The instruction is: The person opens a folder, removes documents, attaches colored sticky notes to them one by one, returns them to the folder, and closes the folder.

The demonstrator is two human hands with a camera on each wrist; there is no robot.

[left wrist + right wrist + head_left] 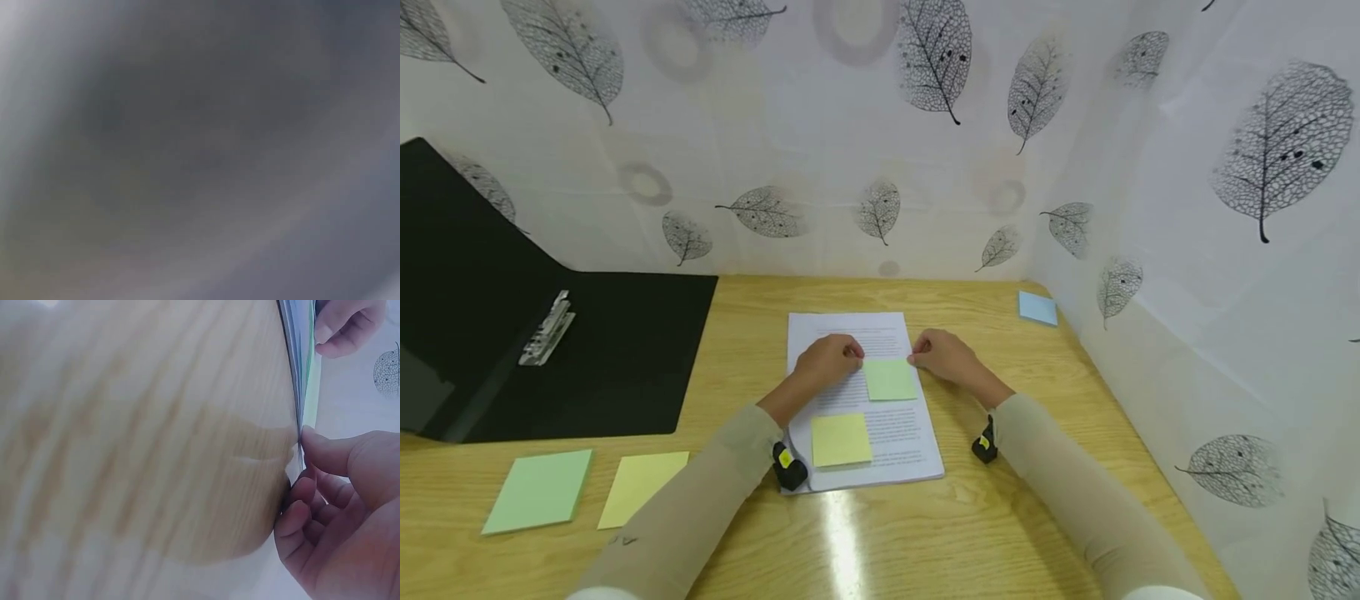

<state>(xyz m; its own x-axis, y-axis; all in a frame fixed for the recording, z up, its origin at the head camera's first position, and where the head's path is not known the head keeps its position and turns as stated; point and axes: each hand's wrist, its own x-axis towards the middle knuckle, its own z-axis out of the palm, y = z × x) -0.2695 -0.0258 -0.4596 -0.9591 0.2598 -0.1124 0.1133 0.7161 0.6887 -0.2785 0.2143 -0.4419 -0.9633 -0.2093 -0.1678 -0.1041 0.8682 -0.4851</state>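
Note:
A green sticky note [891, 381] lies over the upper right of a stack of printed sheets [898, 454]. With curled fingers my left hand [829, 360] pinches its top left corner. My right hand [951, 357] pinches the top right corner, thumb and fingertips together at the sheets' right edge. From the side, the right wrist view shows the right hand [350, 506] at the edge of the stack and the left hand [350, 325] beyond it. Lower on the page sits a yellow sticky note [841, 440]. Only a dark blur shows in the left wrist view.
To the left, a black clipboard folder [625, 350] lies spread, its metal clip [547, 329] showing. Nearer are a green sticky pad [538, 492] and a yellow sticky pad [642, 487]. A blue sticky pad [1037, 308] lies far right, by the leaf-print curtain [1180, 333].

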